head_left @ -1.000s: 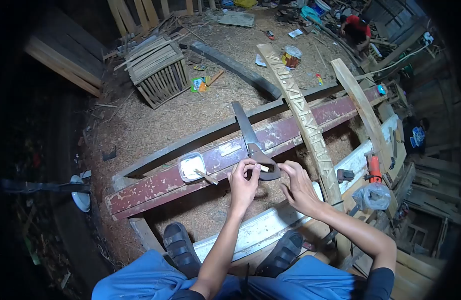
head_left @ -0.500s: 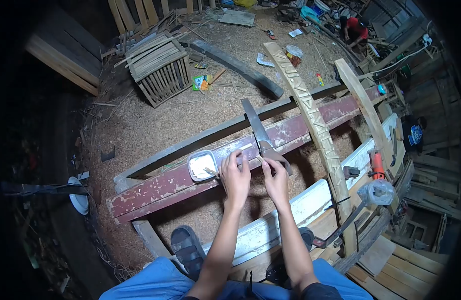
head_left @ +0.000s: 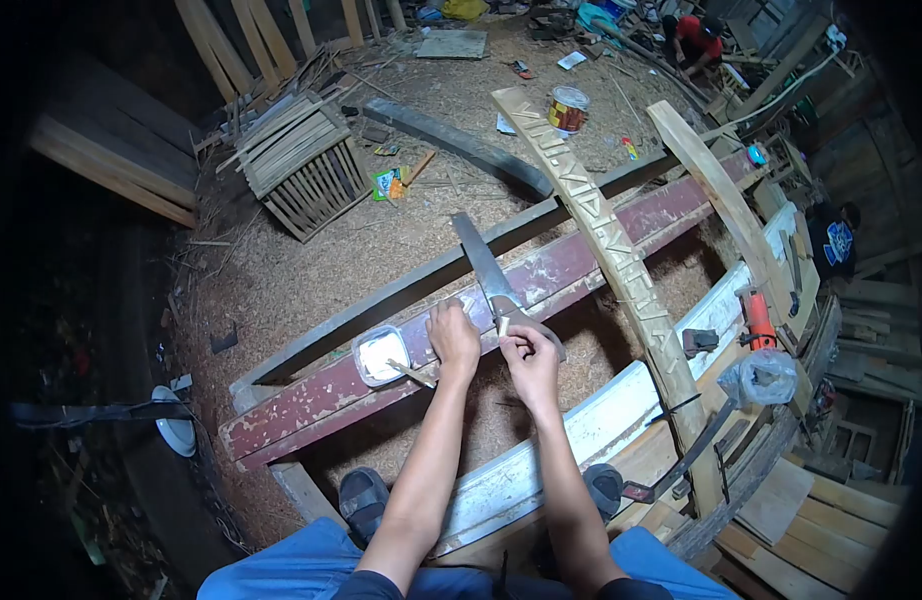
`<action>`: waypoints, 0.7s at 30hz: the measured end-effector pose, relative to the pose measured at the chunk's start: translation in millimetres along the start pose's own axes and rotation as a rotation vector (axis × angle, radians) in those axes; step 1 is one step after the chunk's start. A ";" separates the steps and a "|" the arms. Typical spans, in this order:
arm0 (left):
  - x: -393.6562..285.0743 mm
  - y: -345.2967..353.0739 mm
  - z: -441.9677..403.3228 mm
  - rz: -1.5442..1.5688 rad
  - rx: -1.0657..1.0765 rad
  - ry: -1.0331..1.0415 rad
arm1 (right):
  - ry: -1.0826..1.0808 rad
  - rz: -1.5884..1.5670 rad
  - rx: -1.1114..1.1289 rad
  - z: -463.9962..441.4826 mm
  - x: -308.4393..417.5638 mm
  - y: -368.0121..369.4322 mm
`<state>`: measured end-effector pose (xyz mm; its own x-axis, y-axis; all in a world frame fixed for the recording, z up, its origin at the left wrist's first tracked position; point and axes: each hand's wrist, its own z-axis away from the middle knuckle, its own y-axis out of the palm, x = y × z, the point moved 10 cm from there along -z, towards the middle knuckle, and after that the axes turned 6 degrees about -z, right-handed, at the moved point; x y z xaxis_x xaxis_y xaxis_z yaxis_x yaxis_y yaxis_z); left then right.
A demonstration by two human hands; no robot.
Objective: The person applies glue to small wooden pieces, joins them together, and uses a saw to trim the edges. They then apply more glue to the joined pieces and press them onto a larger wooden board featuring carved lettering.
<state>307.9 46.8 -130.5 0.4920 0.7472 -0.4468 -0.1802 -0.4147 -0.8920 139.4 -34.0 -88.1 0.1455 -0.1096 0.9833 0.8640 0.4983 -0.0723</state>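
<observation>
My left hand (head_left: 454, 342) rests on the maroon painted beam (head_left: 321, 393), fingers curled down; whatever lies under the fingertips is hidden. Between the thumb and fingers of my right hand (head_left: 532, 364) is a small pale wood piece (head_left: 503, 327). Just beyond it a handsaw (head_left: 483, 266) lies across the beam, its brown handle towards me. To the left of my left hand, a square plastic tub (head_left: 383, 353) with white contents sits on the beam. A thin stick (head_left: 414, 374) leans out over the tub's near edge.
A carved plank (head_left: 606, 238) and a plain plank (head_left: 716, 182) cross the beam on the right. Near them lie a red-orange power tool (head_left: 756, 318) and a plastic bag (head_left: 767, 377). A slatted crate (head_left: 303, 168) and paint can (head_left: 569, 108) stand beyond. Two other people are at the right.
My left hand has turned over and moved down onto the beam, fingers curling under. My right hand still pinches the small wood piece, now held more upright. The whole view has shifted slightly.
</observation>
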 end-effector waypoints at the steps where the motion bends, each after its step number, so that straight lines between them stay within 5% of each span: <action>1: 1.9 3.1 -0.1 0.007 0.007 -0.014 | 0.001 -0.003 -0.012 1.4 0.7 -2.4; 3: -5.1 -7.0 0.6 0.012 -0.060 0.061 | -0.002 0.107 -0.022 1.6 7.5 -6.2; 7: -18.5 -33.0 11.3 0.532 0.148 -0.163 | -0.002 -0.112 0.004 2.4 30.6 -6.5; 9: -49.5 -73.3 31.6 1.134 0.228 -0.246 | -0.011 -0.172 0.047 4.6 49.5 1.0; 11: -57.5 -102.6 42.5 1.258 0.176 -0.229 | -0.053 -0.372 0.065 15.5 99.9 8.7; 16: -65.9 -170.5 49.2 1.269 0.139 -0.146 | -0.275 -0.091 0.106 40.3 169.0 18.4; 21: -50.8 -202.2 78.7 1.233 0.030 -0.192 | -0.211 -0.201 0.257 59.6 205.8 35.1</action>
<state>252.3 133.5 67.1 -0.1503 -0.0662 -0.9864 -0.4533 -0.8821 0.1283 170.9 12.2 121.6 -0.1406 -0.0609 0.9882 0.7121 0.6872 0.1436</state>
